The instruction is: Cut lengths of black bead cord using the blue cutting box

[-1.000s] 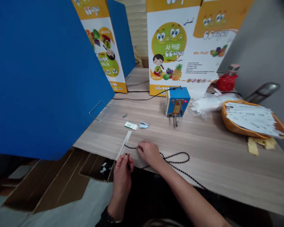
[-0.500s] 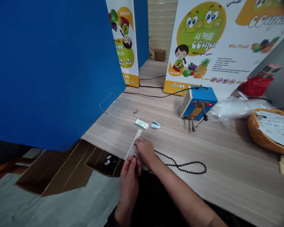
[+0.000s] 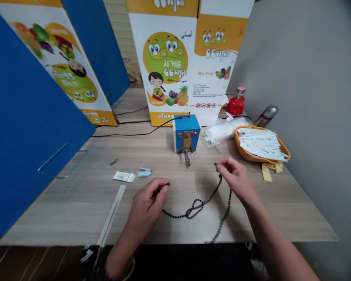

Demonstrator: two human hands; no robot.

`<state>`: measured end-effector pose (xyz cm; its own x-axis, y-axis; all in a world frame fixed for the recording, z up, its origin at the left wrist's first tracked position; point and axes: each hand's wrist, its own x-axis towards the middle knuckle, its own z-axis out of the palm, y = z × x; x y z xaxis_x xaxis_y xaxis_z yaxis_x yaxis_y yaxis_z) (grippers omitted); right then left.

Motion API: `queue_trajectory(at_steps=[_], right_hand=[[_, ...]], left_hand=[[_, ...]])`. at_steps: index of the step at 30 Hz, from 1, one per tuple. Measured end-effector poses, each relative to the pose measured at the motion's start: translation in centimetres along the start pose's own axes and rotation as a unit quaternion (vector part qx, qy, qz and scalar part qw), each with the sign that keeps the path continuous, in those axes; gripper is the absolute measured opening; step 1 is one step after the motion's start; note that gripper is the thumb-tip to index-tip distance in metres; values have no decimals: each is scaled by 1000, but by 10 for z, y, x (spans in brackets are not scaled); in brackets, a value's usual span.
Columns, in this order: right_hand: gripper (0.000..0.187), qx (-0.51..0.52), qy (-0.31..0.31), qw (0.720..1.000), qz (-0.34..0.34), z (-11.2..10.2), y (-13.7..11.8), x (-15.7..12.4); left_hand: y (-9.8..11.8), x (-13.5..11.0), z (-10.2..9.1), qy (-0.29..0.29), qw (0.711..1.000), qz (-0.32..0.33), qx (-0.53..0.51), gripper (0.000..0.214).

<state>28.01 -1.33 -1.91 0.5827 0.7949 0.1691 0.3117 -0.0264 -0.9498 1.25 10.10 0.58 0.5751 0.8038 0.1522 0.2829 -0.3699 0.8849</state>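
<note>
A string of small black beads [image 3: 194,207] lies looped on the wooden table [image 3: 280,210] in front of me. My left hand [image 3: 148,201] pinches one end of the string a little above the table. My right hand [image 3: 235,175] is raised and pinches the string near its other end, so part of it hangs down to the loop. A small blue box machine [image 3: 186,133] with a red light and a metal tip stands just beyond the hands.
A long white strip [image 3: 111,218] lies left of my left hand. A small label card [image 3: 123,176] and a pale blue clip [image 3: 143,172] lie behind it. An orange basket [image 3: 245,152] of printed tags and clear bags [image 3: 222,130] sit right. Blue and printed panels stand around.
Both hands lifted away from the white strip and drew apart, each pulling an end of the bead string. The camera swung right, so the table shows more squarely.
</note>
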Motion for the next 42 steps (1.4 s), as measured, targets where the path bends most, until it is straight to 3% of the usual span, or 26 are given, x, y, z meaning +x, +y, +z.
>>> queue_trajectory(at_steps=[3,7,10,23,42], right_hand=[[26,-39,2,999,-23,0,19,31],[23,-37,-35,998,-32,41,54,57],[18,-47,-53,997,-38,62,69,65],[10,-42,-74,993,-78,74,83,67],[9,-36,-80,994,-70,79,88,69]], left_hand=[[-2,49,35,-31,994,63,84,18],[-37,95,76,-50,988,53,134,17],[-60,110,91,-60,985,53,150,17],[-74,121,110,-76,982,79,153,15],[-74,123,114,-72,975,98,184,13]])
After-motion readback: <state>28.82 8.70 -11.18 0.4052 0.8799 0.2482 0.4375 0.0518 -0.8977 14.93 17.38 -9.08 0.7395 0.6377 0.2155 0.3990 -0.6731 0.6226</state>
